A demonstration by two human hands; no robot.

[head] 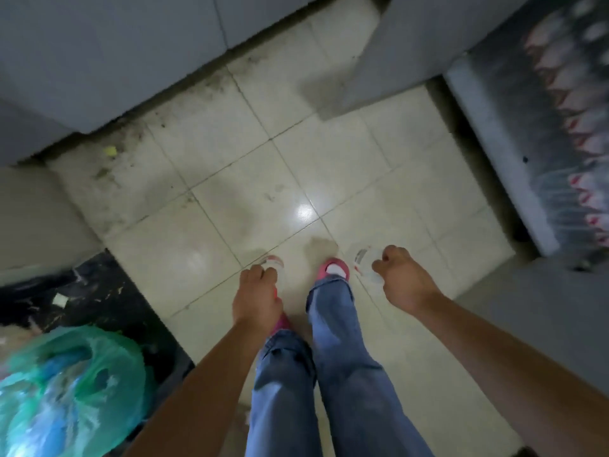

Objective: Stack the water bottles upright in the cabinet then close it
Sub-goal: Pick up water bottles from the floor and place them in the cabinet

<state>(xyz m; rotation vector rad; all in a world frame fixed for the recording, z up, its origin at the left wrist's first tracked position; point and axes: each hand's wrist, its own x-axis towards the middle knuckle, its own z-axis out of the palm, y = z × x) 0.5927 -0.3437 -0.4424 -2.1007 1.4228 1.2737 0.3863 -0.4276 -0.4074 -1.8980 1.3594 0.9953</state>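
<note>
Green plastic bag [66, 387] far left on dark floor, not part of the job. Left hand [257, 295] hangs low, fingers curled round a clear water bottle [273, 263], gripped near the top; red on it, cap or label, too blurred to tell. Pink shoe [334, 268] and jeans between the hands. Right hand [403, 282] likewise curled round a second bottle [364, 260], clear with a red-marked label, gripped up near the neck, body hanging forward. Open cabinet [494, 133] at far right, rows of stored bottles [573, 110] already inside, upright as far as blur allows. Handling guess: thin plastic, smooth, squashes if squeezed; fill level unclear, so weight unclear. Mid-body grip likely better for setting them upright.
</note>
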